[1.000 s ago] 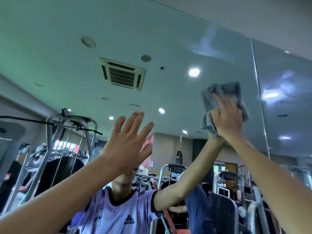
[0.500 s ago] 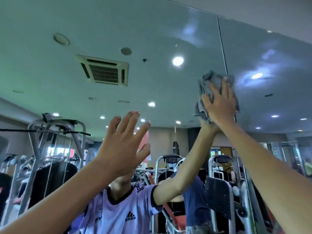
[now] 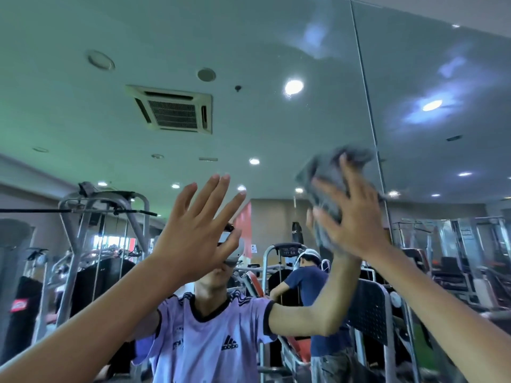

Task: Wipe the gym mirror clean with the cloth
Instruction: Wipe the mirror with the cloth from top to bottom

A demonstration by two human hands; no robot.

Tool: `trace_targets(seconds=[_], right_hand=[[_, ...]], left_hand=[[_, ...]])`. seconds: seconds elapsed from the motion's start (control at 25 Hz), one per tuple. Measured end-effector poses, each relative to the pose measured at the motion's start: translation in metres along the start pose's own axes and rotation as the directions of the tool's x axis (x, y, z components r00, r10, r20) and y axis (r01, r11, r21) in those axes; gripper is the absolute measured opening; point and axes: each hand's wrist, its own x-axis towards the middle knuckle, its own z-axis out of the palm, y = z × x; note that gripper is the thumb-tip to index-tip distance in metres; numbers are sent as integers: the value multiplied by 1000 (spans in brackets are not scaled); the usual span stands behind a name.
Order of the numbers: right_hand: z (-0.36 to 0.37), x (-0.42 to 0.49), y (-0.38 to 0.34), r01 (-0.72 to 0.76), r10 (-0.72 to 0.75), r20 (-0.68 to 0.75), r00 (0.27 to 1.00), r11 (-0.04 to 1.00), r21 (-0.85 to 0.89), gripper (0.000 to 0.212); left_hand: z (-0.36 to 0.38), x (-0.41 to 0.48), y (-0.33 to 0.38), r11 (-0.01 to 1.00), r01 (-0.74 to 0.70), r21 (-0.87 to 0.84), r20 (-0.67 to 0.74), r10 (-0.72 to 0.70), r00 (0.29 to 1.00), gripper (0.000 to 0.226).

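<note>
The gym mirror [image 3: 249,51] fills the view and reflects the ceiling, the machines and me. A vertical seam [image 3: 365,87] splits it into two panels. My right hand [image 3: 356,217] is raised at the right, just left of that seam. Its spread, straight fingers press a bunched grey cloth [image 3: 329,172] flat against the glass. The cloth is motion-blurred and shows above and left of the fingers. My left hand [image 3: 193,233] is held up at the centre with its fingers straight and together. It holds nothing, and I cannot tell whether it touches the glass.
Hazy smears [image 3: 425,109] show on the right panel around a reflected ceiling light. In the reflection, a person in a dark blue shirt [image 3: 312,283] stands among weight machines [image 3: 105,211] behind me.
My right hand has swept the cloth down and slightly left along the seam, its fingers now more spread. The left hand has stayed raised and open.
</note>
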Motion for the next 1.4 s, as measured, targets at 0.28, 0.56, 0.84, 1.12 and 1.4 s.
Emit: trace_targets(seconds=[0.28,0.56,0.84,1.12,1.4], right_hand=[[-7,26,36,-397,398,-29,917,917,26,65],[-7,-5,-11,373,-363,142,921,927,-49,50],[27,-4,-147,254,-261,84,962,964,85,80],[28,64,-151,-194,194,15,981,981,24,68],[54,70,-274,626,-624,79,777,780,-3,59]], left_hand=[[2,-4,-1,1000,-13,8,-13,13,1000,63],[-8,-39,-36,998,-70,-2,-7,70,998,58],[-18,-102,-98,998,48,39,9,-48,999,57],[-39,-167,-184,984,164,75,90,-170,981,59],[-55,-221,-265,956,268,122,168,-286,943,65]])
